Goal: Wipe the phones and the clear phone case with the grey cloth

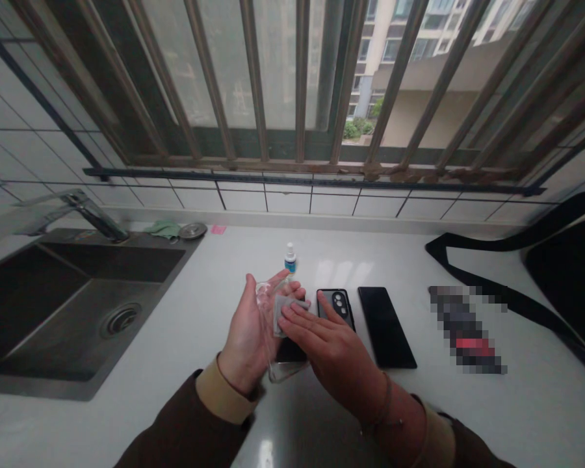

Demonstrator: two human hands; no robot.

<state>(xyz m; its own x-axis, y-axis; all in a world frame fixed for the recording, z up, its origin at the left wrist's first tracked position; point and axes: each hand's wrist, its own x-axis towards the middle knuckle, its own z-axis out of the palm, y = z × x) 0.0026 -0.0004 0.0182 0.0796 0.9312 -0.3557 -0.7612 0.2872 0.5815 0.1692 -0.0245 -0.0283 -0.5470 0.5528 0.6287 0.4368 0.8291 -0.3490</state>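
Your sleeves (180, 426) enter from the bottom of the view, ending in tan cuffs. Well left of the clear case (281, 372), a steel sink (78, 385) sits below its faucet (95, 218), with a green rag (163, 229) bunched near the faucet's base. Your left hand (246, 338) lies open, palm up, cradling the case so it has firm backing. Something dark shows under the case, but you can't tell what. Just behind the case stands a small spray bottle (290, 259). Your right hand (331, 351) is flat, fingers spread, pressing a grey cloth (283, 313) onto the case. Right of the case, a covered phone (336, 309) lies lenses up beside a bare phone (385, 328). Farther right lie a pixelated packet (465, 331) and a black strap (507, 299).
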